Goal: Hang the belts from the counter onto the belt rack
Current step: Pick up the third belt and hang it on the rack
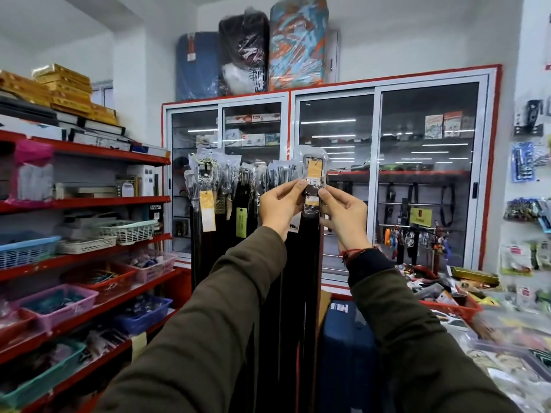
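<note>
**At the rack: belt raised to the peg line**

At the far left of your view stand the red shelves (89,201) with their baskets of small goods; they play no part here. Next along, the hung belts (220,198) fill the belt rack (253,171), each in a clear sleeve with its buckle at the top and the strap dropping straight down, so the paper tags face outward where a buyer can read them. The pegs themselves are hidden behind the packets, so you cannot see which one is free.

Your left hand (278,205) pinches the left edge of the packaged belt (313,174) just under the buckle. Your right hand (346,211) pinches the opposite edge at the same height. Both are closed on the packet, thumb against fingertips, one at either side. Holding it this way keeps the buckle end upright and square to the rack, with the hanging end of the sleeve above your fingers and free to meet a peg. The strap hangs slack between your sleeves, alongside the dark straps already hung.

The belt sits at the right end of the row, level with the other buckles, which suggests you are about to hook it there. Whether it already rests on a peg cannot be told.

To the right, the worktop (507,323) is covered in mixed packets, too blurred to pick out further belts.
</note>
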`<control>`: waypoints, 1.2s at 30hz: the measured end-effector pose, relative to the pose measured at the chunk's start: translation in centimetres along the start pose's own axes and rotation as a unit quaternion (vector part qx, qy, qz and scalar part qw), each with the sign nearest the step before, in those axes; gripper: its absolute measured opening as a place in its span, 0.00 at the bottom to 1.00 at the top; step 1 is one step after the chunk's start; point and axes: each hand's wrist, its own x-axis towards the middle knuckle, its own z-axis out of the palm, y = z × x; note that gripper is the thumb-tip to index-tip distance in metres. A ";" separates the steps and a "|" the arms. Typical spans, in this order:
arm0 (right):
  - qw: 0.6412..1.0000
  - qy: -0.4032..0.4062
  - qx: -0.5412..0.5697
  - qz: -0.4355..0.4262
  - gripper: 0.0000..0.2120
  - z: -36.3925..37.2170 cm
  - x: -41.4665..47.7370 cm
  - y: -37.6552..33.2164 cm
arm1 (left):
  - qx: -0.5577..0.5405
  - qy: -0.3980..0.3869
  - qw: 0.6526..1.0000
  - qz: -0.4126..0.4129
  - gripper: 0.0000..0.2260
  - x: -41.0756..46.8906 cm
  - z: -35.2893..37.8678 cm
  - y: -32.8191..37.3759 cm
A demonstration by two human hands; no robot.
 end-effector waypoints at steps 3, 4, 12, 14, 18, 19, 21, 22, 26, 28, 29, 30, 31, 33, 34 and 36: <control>1.000 0.003 0.008 0.011 0.17 0.1 0.1 0.4 | 0.004 0.000 1.000 -0.003 0.15 0.3 -0.1 -0.3; 1.000 0.006 0.010 0.010 0.17 0.2 0.1 0.4 | 0.001 0.001 1.000 -0.004 0.15 0.4 -0.1 -0.3; 1.000 0.016 0.002 0.003 0.16 -0.1 1.3 -0.1 | -0.015 0.005 1.000 -0.021 0.14 1.5 0.7 -0.3; 1.000 0.007 -0.003 0.015 0.15 -0.4 1.3 0.3 | -0.020 0.008 0.999 -0.037 0.14 1.3 0.5 -0.9; 1.000 -0.002 -0.005 0.023 0.16 -0.7 1.3 1.1 | -0.024 0.008 0.999 -0.035 0.14 1.2 0.1 -1.7; 1.000 -0.002 -0.012 0.015 0.17 -0.7 1.3 1.2 | -0.017 0.009 0.999 -0.028 0.14 1.2 0.1 -1.7; 1.000 0.001 -0.023 0.006 0.17 -0.6 1.3 1.5 | 0.009 0.020 1.000 -0.010 0.13 1.4 0.0 -1.8; 1.000 0.005 -0.027 0.002 0.17 -0.6 1.2 1.6 | 0.025 0.027 0.999 0.003 0.13 1.4 -0.1 -1.9; 0.986 0.040 -0.109 -0.121 0.18 -0.7 -0.1 2.7 | 0.183 0.039 0.972 0.143 0.15 0.8 -1.2 -3.3; 0.957 0.019 -0.188 -0.222 0.20 -1.2 -0.6 3.8 | 0.294 0.031 0.925 0.239 0.17 0.4 -2.2 -4.3; 0.941 -0.009 -0.226 -0.253 0.22 -1.5 -0.7 4.4 | 0.328 0.010 0.905 0.272 0.19 0.3 -2.8 -4.8; 0.928 -0.045 -0.256 -0.269 0.23 -1.8 -0.8 5.1 | 0.345 -0.024 0.892 0.291 0.20 0.2 -3.3 -5.2; 0.920 -0.082 -0.274 -0.269 0.24 -2.0 -0.9 5.7 | 0.355 -0.066 0.885 0.295 0.21 0.2 -3.7 -5.5; 0.916 -0.137 -0.282 -0.249 0.25 -2.1 -0.7 6.7 | 0.373 -0.141 0.875 0.275 0.24 0.1 -4.3 -5.9; 0.917 -0.150 -0.283 -0.239 0.26 -2.1 -0.6 7.0 | 0.391 -0.159 0.868 0.262 0.25 0.2 -4.6 -6.0; 0.914 -0.168 -0.298 -0.217 0.27 -1.9 0.1 7.2 | 0.446 -0.154 0.847 0.244 0.27 0.6 -4.8 -6.0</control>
